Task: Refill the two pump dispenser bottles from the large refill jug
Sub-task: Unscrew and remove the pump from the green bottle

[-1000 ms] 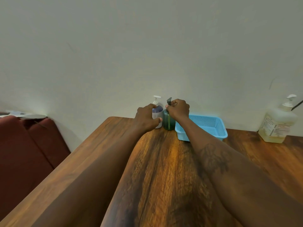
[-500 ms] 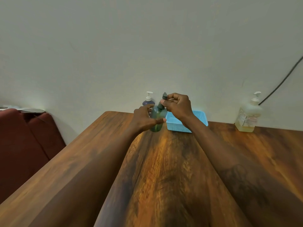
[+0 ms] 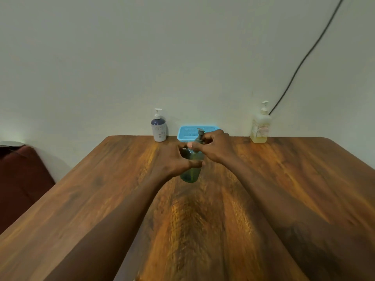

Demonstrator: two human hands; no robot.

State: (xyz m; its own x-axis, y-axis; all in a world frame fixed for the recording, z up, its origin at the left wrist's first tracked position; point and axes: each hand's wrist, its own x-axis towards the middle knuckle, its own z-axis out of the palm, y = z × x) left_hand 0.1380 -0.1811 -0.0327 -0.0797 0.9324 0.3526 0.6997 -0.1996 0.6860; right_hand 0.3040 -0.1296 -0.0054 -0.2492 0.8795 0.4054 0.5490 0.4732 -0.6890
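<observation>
Both hands met on the green pump bottle (image 3: 191, 168) at mid-surface. The left hand (image 3: 174, 161) had its grip closed around the bottle's body from nine o'clock, thumb across the near face and fingers wrapped behind. The right hand (image 3: 213, 148) came in from three o'clock, its grip pinched shut at the bottle's neck, just beneath the dark pump head (image 3: 200, 133), which stood clear above the fingers. The bottle leaned slightly, and whether its base touched the wood or hung just above it could not be told.

At eleven o'clock from the hands, near the wall, stood the blue-and-white pump bottle (image 3: 158, 128), upright and apart from them. The blue mesh basket (image 3: 189, 132) sat at twelve o'clock, directly behind the held bottle. The yellowish refill bottle (image 3: 260, 126) with a white pump stood at one o'clock against the wall, well apart.

The wooden surface (image 3: 294, 179) ran up to a plain pale wall (image 3: 162, 57), where a black cable (image 3: 304, 61) slanted down behind the refill bottle. A dark red seat (image 3: 22, 179) lay at nine o'clock, cut off by the frame. Motion blur smeared the hands and the near wood grain.
</observation>
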